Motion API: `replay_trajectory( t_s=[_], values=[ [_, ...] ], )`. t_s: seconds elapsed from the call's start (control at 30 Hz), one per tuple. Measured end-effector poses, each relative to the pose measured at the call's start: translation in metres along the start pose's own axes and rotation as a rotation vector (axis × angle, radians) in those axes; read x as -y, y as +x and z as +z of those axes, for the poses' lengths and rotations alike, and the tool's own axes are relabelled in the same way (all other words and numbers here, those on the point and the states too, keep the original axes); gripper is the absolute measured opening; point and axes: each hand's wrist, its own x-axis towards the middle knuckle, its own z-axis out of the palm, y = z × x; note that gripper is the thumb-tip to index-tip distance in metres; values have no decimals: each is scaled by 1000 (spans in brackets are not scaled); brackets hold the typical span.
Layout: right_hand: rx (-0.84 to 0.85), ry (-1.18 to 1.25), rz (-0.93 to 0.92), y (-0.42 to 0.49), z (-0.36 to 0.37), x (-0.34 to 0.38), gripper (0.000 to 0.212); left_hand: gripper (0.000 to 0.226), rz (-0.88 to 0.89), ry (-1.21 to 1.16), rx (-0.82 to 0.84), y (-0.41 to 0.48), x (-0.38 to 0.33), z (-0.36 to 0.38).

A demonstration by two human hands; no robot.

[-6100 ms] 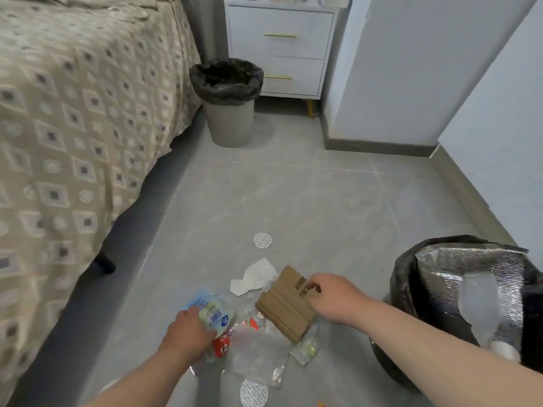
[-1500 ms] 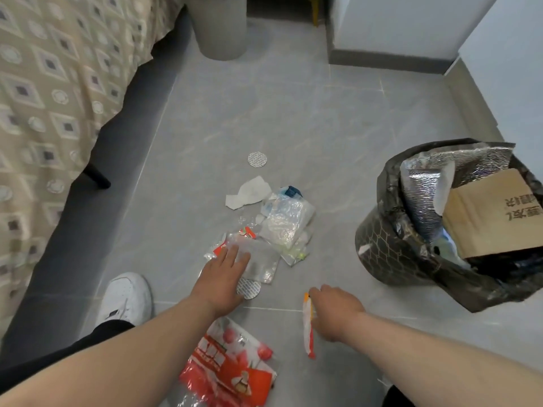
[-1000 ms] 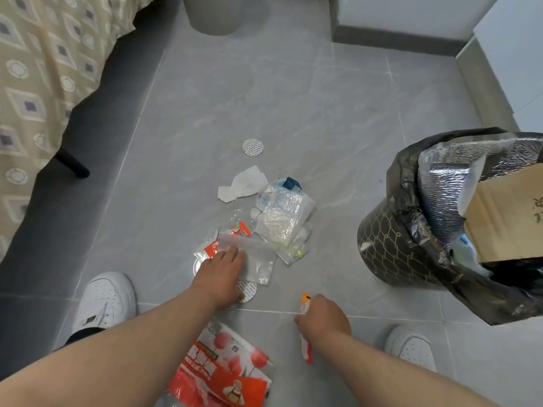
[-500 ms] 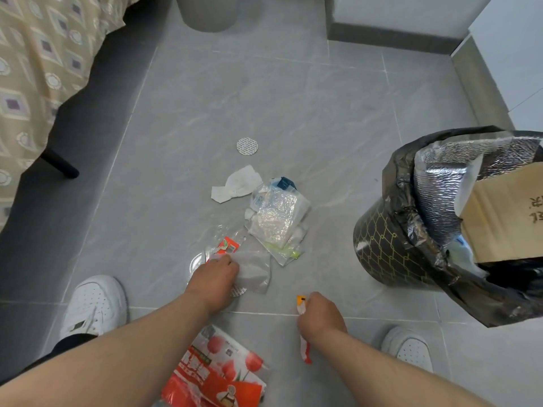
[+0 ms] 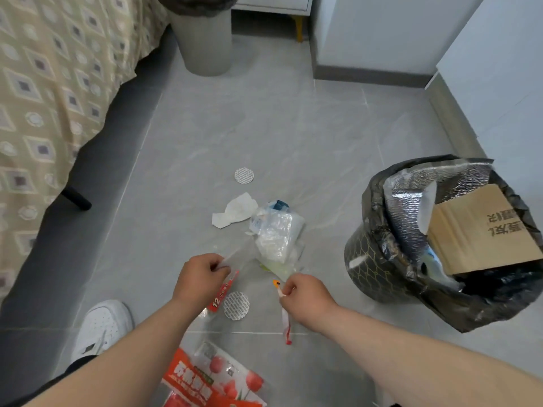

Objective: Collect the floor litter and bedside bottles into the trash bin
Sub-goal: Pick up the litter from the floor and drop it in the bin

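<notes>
My left hand (image 5: 201,276) grips a clear plastic wrapper with a red label (image 5: 224,290), lifted a little off the grey floor. My right hand (image 5: 305,293) pinches a thin orange-and-red wrapper strip (image 5: 285,324) that hangs down from it. Between and beyond the hands lies a pile of clear plastic bags (image 5: 276,235), with a crumpled white tissue (image 5: 235,212) to its left. A round foil seal (image 5: 236,301) lies under my left wrist, another foil seal (image 5: 244,175) farther off. The black-lined trash bin (image 5: 370,259) stands at the right, holding cardboard (image 5: 482,227) and a silver foil bag.
A red snack bag (image 5: 211,380) lies at the bottom near my arms. My white shoe (image 5: 101,327) is at the lower left. The bed (image 5: 50,92) runs along the left. A second grey bin (image 5: 204,39) stands by the nightstand at the top.
My left hand has closed on the clear wrapper and lifted it, uncovering the foil seal. My right hand has raised the orange strip off the floor. The view tilted up.
</notes>
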Motion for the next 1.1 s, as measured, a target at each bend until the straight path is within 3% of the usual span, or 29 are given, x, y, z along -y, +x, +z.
replay_trajectory(
  t_s=[0.2,0.47,0.73,0.97,1.1],
  values=[
    [-67,-64,-276,-48,-92,58,18,19,21,-273,-115,-30,-59,-40],
    [-359,246,-315,-142,-248,51,13,10,157,-554,-52,-95,-178,-43],
    [-602,706,-270,-156,-356,-15,12,12,372,-483,123,-144,-290,40],
    [-586,740,-176,-140,-360,-59,7,16,223,-369,177,-135,-329,122],
    [-606,696,-143,-131,-359,-73,11,15,227,-273,213,-126,-329,144]
  ],
)
